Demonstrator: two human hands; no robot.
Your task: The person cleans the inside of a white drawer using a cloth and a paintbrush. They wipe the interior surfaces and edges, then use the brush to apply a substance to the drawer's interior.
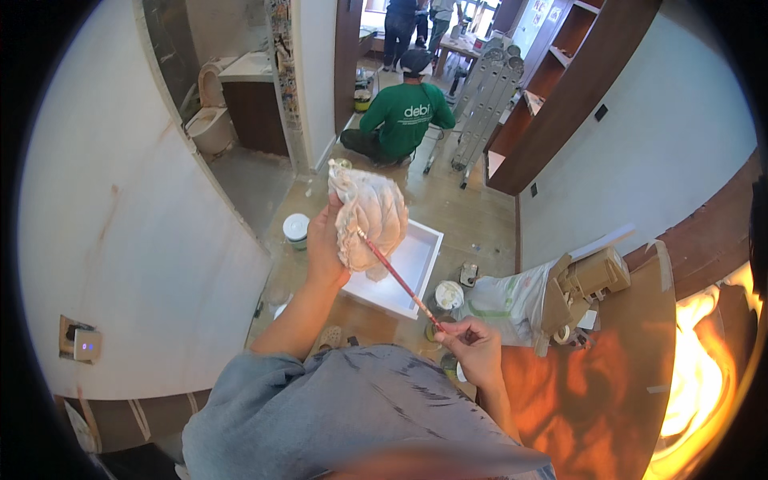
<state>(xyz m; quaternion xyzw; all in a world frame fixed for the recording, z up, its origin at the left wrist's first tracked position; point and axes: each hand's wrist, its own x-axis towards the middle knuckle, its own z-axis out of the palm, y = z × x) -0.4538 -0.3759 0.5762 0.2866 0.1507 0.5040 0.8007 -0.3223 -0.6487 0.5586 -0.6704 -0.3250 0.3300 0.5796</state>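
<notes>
My left hand (326, 246) grips a bunched, off-white cloth rag (381, 207) by its left edge and holds it up in front of me. In my right hand (474, 351) is a thin paintbrush (396, 276) with a red handle, pinched near the handle's end between thumb and fingers. The brush slants up to the left, and its tip meets the rag's folds; the bristles are hard to make out. Below the rag, a shallow white drawer-like box (414, 285) rests on the floor, partly covered by the rag and my left arm.
A person in a green shirt (402, 120) sits on the floor ahead, beside a folded metal ladder (489, 105). Lidded tubs (296, 228) and an open-topped tub (449, 295) stand around the box. At right lies a white plastic sack (504, 303) with cardboard (600, 273).
</notes>
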